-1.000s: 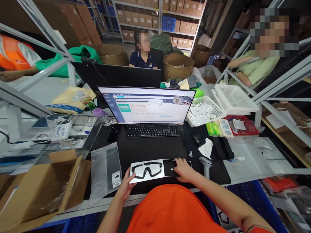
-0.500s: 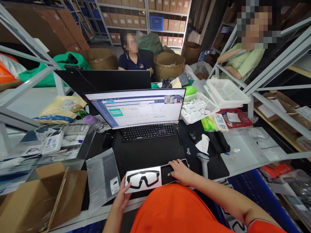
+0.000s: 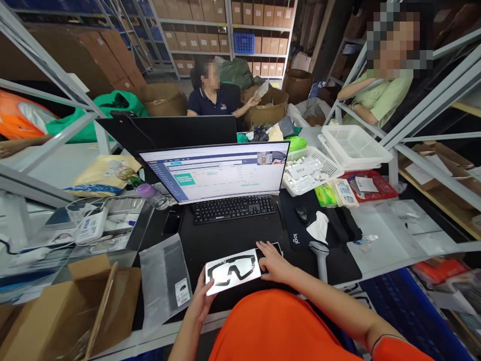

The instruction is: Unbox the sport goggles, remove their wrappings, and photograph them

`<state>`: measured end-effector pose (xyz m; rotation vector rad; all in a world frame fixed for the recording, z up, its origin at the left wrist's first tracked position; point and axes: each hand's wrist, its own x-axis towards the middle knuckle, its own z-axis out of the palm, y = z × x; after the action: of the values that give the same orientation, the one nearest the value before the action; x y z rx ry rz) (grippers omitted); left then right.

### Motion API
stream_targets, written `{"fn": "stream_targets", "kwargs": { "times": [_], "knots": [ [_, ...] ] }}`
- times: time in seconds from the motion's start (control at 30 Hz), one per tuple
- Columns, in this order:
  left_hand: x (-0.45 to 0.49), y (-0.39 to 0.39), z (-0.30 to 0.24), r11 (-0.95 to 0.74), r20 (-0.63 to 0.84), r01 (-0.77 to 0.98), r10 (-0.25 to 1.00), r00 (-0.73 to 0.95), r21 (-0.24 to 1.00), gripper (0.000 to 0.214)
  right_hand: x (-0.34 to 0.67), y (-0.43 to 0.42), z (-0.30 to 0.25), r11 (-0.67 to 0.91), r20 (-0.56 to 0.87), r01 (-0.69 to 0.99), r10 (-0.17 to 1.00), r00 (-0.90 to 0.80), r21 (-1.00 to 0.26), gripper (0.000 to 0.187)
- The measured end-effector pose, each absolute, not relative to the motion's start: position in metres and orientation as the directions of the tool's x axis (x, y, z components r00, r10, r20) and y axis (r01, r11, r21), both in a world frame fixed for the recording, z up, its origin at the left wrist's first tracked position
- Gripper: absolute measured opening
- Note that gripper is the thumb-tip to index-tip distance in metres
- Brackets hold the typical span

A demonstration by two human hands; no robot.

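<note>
A glasses box (image 3: 232,271) with a white sleeve, printed with black wraparound glasses, lies slightly tilted at the desk's front edge. My left hand (image 3: 202,298) grips the sleeve's left end, thumb on top. At the other end, a black inner box (image 3: 278,247) sticks out of the sleeve, and my right hand (image 3: 273,261) has its fingers bent over that black part. Left of the box rests a clear plastic bag (image 3: 165,281) with a small label. A grey handheld scanner (image 3: 320,259) lies just right of my right hand.
Behind the box stand a keyboard (image 3: 233,208) and a monitor (image 3: 218,173). An open cardboard box (image 3: 45,316) occupies the front left. White baskets (image 3: 311,186), a red basket (image 3: 381,185) and a mouse (image 3: 301,215) are on the right. Two people (image 3: 216,103) are across the desk.
Less of the black inner box shows between the sleeve and my right hand; my hands are closer together. The box is tilted more. The seated person now holds up a clear packet.
</note>
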<state>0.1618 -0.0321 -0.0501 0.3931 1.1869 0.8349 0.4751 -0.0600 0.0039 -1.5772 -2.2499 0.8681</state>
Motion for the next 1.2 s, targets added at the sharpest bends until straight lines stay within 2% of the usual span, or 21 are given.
{"fn": "stream_targets", "kwargs": {
  "times": [0.1, 0.17, 0.2, 0.3, 0.43, 0.5, 0.57, 0.63, 0.73, 0.87, 0.93, 1.0, 1.07, 1.13, 1.17, 1.2],
  "knots": [
    [0.162, -0.032, -0.054, 0.654, -0.663, -0.363, 0.739, 0.118, 0.664, 0.088, 0.499, -0.073, -0.006, -0.133, -0.157, 0.620, 0.987, 0.016, -0.773, 0.024],
    [0.161, -0.034, -0.058, 0.664, -0.674, -0.367, 0.729, 0.120, 0.652, 0.088, 0.515, -0.085, -0.013, -0.334, -0.229, 0.488, 0.938, 0.262, -0.807, 0.024],
    [0.160, -0.035, -0.059, 0.671, -0.682, -0.370, 0.721, 0.123, 0.643, 0.089, 0.521, -0.090, -0.016, -0.396, -0.270, 0.440, 0.908, 0.321, -0.806, 0.032],
    [0.162, -0.037, -0.059, 0.707, -0.709, -0.375, 0.687, 0.162, 0.600, 0.097, 0.521, -0.100, -0.025, -0.458, -0.361, 0.388, 0.883, 0.299, -0.800, 0.065],
    [0.181, -0.041, -0.049, 0.722, -0.676, -0.363, 0.686, 0.267, 0.589, 0.113, 0.492, -0.089, -0.022, -0.444, -0.418, 0.382, 0.896, 0.153, -0.811, 0.101],
    [0.195, -0.044, -0.041, 0.678, -0.616, -0.358, 0.734, 0.285, 0.642, 0.121, 0.477, -0.074, -0.008, -0.383, -0.375, 0.399, 0.921, 0.100, -0.833, 0.110],
    [0.208, -0.048, -0.033, 0.611, -0.549, -0.359, 0.792, 0.266, 0.706, 0.128, 0.469, -0.056, 0.013, -0.280, -0.272, 0.408, 0.959, 0.080, -0.869, 0.118],
    [0.216, -0.050, -0.026, 0.519, -0.485, -0.343, 0.854, 0.187, 0.783, 0.127, 0.467, -0.038, 0.035, -0.178, -0.175, 0.405, 0.983, 0.045, -0.897, 0.123],
    [0.215, -0.050, -0.016, 0.366, -0.381, -0.233, 0.925, -0.017, 0.901, 0.115, 0.469, -0.021, 0.053, -0.098, -0.132, 0.348, 0.988, -0.077, -0.932, 0.120],
    [0.200, -0.045, 0.000, 0.263, -0.278, -0.116, 0.950, -0.144, 0.958, 0.108, 0.467, -0.030, 0.035, -0.149, -0.167, 0.102, 0.966, -0.195, -0.984, 0.098],
    [0.194, -0.045, 0.010, 0.159, -0.138, 0.090, 0.970, -0.201, 0.983, 0.101, 0.474, -0.051, 0.013, -0.189, -0.201, 0.093, 0.968, -0.152, -0.978, 0.085],
    [0.193, -0.046, 0.021, 0.017, 0.075, 0.389, 0.973, -0.220, 0.921, 0.093, 0.494, -0.080, -0.011, -0.227, -0.229, 0.260, 0.973, 0.022, -0.938, 0.071],
    [0.197, -0.046, 0.033, -0.100, 0.262, 0.615, 0.948, -0.179, 0.783, 0.086, 0.526, -0.113, -0.030, -0.318, -0.162, 0.490, 0.928, 0.334, -0.811, 0.056],
    [0.205, -0.045, 0.042, -0.144, 0.350, 0.745, 0.928, -0.126, 0.651, 0.081, 0.564, -0.143, -0.041, -0.469, -0.125, 0.518, 0.815, 0.566, -0.716, 0.060],
    [0.210, -0.043, 0.045, -0.139, 0.353, 0.789, 0.930, -0.105, 0.598, 0.080, 0.582, -0.156, -0.043, -0.594, -0.093, 0.507, 0.701, 0.707, -0.625, 0.060],
    [0.215, -0.042, 0.048, -0.122, 0.330, 0.823, 0.940, -0.083, 0.555, 0.079, 0.597, -0.166, -0.045, -0.646, -0.092, 0.477, 0.644, 0.759, -0.596, 0.061]
  ]
}}
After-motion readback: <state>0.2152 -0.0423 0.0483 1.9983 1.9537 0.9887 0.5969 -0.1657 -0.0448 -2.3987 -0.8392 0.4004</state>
